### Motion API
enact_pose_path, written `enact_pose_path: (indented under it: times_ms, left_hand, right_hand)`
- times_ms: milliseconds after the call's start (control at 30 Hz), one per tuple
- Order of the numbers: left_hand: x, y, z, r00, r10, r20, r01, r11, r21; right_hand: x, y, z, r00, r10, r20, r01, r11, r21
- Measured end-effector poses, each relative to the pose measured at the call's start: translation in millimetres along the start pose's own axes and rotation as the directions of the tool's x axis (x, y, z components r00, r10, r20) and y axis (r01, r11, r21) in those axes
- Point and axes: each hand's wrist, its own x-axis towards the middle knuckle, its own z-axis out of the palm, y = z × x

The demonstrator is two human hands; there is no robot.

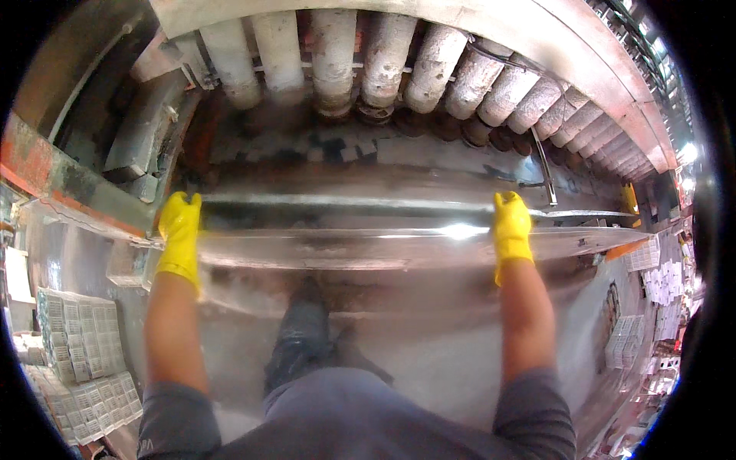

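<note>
Both my hands wear yellow rubber gloves and reach forward, wide apart, over a long wet metal ledge [345,244]. My left hand [180,236] is at the ledge's left end, its fingers curled closed. Toward the right part of the ledge, my right hand [512,228] is closed in the same way. A pale, straight strip [345,202] runs between the two hands at finger height. Whether the fingers grip that strip or something else is hidden by the gloves. Dark, wet-looking trough space lies beyond the ledge.
Thick, crusted pipes [387,65] stand in a row under a beige beam [491,24]. A thin metal bar [544,169] slants down at the right. A grey metal box [139,138] is at far left. White slotted crates [80,333] are stacked low left, with more crates [625,341] at right.
</note>
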Motion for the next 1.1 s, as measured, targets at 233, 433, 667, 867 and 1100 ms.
enact_pose_path:
  times_ms: [233,433,667,867,1100]
  left_hand:
    - [-16.9,-15.3,8.1,0.995,-0.003,-0.096,0.004,1.000,0.008]
    - [-27.1,-35.6,11.9,0.997,0.078,-0.026,-0.079,0.996,-0.035]
    - [-62.1,-25.9,-17.2,0.974,0.168,0.151,-0.166,0.986,-0.025]
    - [-67.2,-19.2,-34.3,0.806,0.402,0.435,-0.396,0.912,-0.108]
    - [-48.9,-3.8,10.9,0.557,0.814,0.165,-0.790,0.580,-0.196]
  right_hand:
    - [-26.1,11.7,-0.4,0.998,-0.005,-0.056,0.007,1.000,0.030]
    - [-50.4,22.9,2.0,0.992,0.010,-0.122,0.001,0.996,0.092]
    - [-68.4,44.0,5.3,0.976,-0.007,-0.218,0.043,0.986,0.161]
    - [-139.7,-5.8,12.4,0.886,-0.213,-0.413,0.333,0.910,0.245]
    - [-176.6,-2.9,22.4,0.658,-0.655,-0.372,0.697,0.717,-0.030]
